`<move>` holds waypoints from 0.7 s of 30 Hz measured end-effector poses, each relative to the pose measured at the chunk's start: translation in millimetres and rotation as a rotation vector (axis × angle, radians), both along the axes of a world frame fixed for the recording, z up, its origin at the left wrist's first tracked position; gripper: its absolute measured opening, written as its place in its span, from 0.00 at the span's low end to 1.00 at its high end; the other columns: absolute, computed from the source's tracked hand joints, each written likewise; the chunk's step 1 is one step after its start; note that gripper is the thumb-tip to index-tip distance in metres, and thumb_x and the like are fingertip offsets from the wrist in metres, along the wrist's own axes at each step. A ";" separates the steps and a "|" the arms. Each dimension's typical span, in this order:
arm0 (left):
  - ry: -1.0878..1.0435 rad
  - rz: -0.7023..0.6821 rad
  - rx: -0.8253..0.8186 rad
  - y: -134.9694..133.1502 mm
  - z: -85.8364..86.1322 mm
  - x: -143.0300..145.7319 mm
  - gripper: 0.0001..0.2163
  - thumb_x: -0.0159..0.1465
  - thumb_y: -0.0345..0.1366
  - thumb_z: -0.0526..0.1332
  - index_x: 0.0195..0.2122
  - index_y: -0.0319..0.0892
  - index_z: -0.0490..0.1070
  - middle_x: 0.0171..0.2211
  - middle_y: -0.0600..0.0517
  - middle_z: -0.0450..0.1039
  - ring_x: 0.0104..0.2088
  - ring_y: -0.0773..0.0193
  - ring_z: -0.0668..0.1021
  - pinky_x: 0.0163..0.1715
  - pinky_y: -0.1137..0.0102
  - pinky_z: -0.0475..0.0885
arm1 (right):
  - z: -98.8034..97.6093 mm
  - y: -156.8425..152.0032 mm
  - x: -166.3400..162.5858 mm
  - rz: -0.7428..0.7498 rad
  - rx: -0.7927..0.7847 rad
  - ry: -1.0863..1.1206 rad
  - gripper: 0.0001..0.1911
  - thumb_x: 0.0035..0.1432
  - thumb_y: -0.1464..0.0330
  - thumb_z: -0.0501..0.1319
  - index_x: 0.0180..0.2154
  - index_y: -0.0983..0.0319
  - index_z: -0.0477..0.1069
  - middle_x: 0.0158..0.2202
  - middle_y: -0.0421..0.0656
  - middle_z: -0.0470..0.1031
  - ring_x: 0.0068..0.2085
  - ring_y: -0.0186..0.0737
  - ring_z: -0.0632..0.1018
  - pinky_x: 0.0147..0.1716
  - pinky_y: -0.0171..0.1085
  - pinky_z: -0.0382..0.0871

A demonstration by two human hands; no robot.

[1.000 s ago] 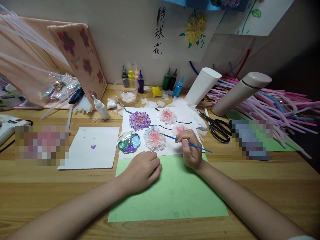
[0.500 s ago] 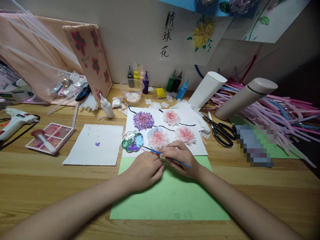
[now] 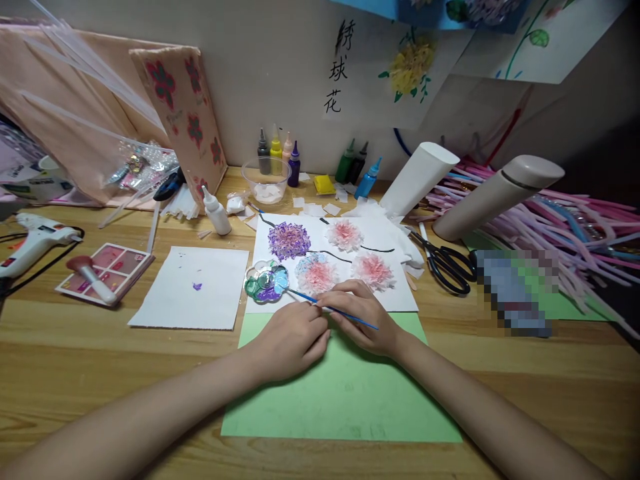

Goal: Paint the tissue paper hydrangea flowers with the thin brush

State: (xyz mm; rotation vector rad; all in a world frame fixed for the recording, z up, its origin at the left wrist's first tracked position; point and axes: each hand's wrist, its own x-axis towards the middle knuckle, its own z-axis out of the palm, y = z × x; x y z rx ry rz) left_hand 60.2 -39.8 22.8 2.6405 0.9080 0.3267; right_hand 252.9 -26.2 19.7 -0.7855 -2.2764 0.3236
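Note:
My right hand (image 3: 361, 313) is closed around a thin blue paintbrush (image 3: 345, 313), its tip at the edge of a flower-shaped paint palette (image 3: 265, 288) with green, purple and blue paint. My left hand (image 3: 295, 337) lies beside it with curled fingers, over the near edge of a white sheet (image 3: 255, 308); whatever is under those fingers is hidden. On the sheet are a purple paper flower (image 3: 289, 240), two pink ones (image 3: 344, 235) (image 3: 373, 271) and a pink flower with blue on its left part (image 3: 316, 275). Black stem lines run between them.
Green paper (image 3: 340, 407) lies under the sheet. To the left are a paint-marked white paper (image 3: 193, 307), a makeup brush (image 3: 91, 281) and a glue gun (image 3: 37, 243). Black scissors (image 3: 445, 263) and a tilted bottle (image 3: 495, 200) are at right. Several paint bottles (image 3: 294, 167) stand behind.
The paintbrush has shifted slightly, its tip staying by the palette's blue paint. Both hands keep nearly the same place. The whole view has moved a little.

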 end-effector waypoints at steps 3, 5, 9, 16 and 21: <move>-0.020 0.003 0.014 -0.5 0.0 0.1 0.10 0.66 0.32 0.51 0.34 0.40 0.70 0.32 0.48 0.72 0.33 0.60 0.72 0.33 0.66 0.64 | -0.7 0.3 0.3 -0.005 0.005 -0.002 0.15 0.61 0.72 0.54 0.49 0.56 0.65 0.39 0.43 0.79 0.42 0.41 0.74 0.40 0.41 0.70; -0.023 0.005 0.026 -0.7 0.0 0.1 0.10 0.66 0.32 0.50 0.33 0.40 0.70 0.31 0.49 0.71 0.33 0.60 0.71 0.32 0.67 0.64 | -0.5 -0.4 0.8 -0.011 0.007 0.002 0.15 0.61 0.72 0.54 0.50 0.56 0.65 0.39 0.42 0.78 0.42 0.41 0.74 0.40 0.41 0.70; 0.001 -0.003 0.029 -0.3 0.2 0.1 0.11 0.67 0.33 0.49 0.30 0.40 0.68 0.30 0.50 0.69 0.31 0.62 0.70 0.31 0.67 0.62 | 0.1 -2.4 3.2 -0.049 0.013 0.074 0.14 0.61 0.72 0.53 0.49 0.56 0.65 0.40 0.43 0.78 0.42 0.41 0.74 0.40 0.42 0.69; 0.029 0.005 0.014 0.0 1.9 -0.5 0.13 0.68 0.33 0.48 0.26 0.41 0.63 0.27 0.52 0.66 0.29 0.63 0.67 0.29 0.67 0.59 | -12.9 10.1 14.3 -0.586 -0.059 0.637 0.08 0.62 0.68 0.52 0.34 0.59 0.70 0.32 0.42 0.72 0.38 0.42 0.74 0.41 0.44 0.68; 0.027 0.002 0.007 -0.3 0.8 -0.7 0.13 0.68 0.33 0.47 0.26 0.41 0.62 0.27 0.52 0.65 0.29 0.64 0.66 0.29 0.67 0.59 | -17.1 15.0 17.2 -0.624 -0.091 0.623 0.09 0.61 0.67 0.53 0.31 0.59 0.69 0.31 0.41 0.71 0.36 0.41 0.74 0.37 0.42 0.69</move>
